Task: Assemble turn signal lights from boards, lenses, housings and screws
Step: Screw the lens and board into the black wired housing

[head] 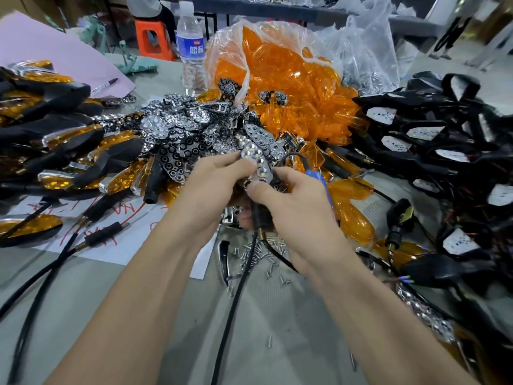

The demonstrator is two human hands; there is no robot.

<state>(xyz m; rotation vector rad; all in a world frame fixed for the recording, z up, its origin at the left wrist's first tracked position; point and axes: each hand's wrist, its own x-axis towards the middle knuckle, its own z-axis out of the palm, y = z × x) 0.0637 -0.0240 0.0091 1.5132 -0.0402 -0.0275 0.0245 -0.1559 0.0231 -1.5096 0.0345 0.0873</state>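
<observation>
My left hand (211, 187) and right hand (294, 207) pinch the reflector board (254, 157); slack fingers could drop it among screws (261, 252).

One view only, worn on the person's head; wide-angled, it looks forward and down across the table (277, 315); the left hand (213, 184) and right hand (291, 212) sit close and central; forearms enter from the bottom corners.
</observation>
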